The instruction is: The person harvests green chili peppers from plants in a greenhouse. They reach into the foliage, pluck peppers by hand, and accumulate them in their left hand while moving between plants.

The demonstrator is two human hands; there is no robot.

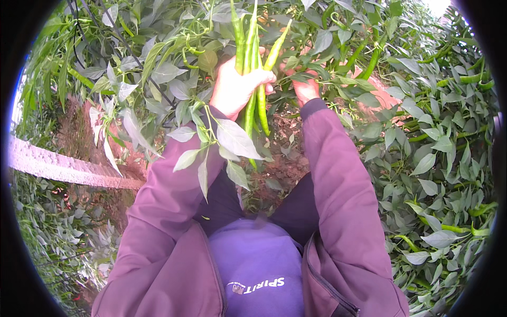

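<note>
Several long green chili peppers (250, 51) are bunched in my left hand (237, 85), the thumb across them and their ends sticking out above and below the fist. Just to the right, my right hand (305, 85) reaches in among the leaves of a pepper plant (323, 41). Foliage covers most of its fingers, so I cannot see whether they hold anything. More green chili peppers (372, 61) hang on the plant to the right of that hand. A leafy pepper branch (233, 136) droops in front of my left forearm.
Dense pepper plants (431, 158) with hanging peppers fill the right side. A pale rough post or beam (75, 164) crosses at left. Dark thin lines (136, 59) run through the upper-left foliage. Brown soil (287, 158) shows between my legs and the plants.
</note>
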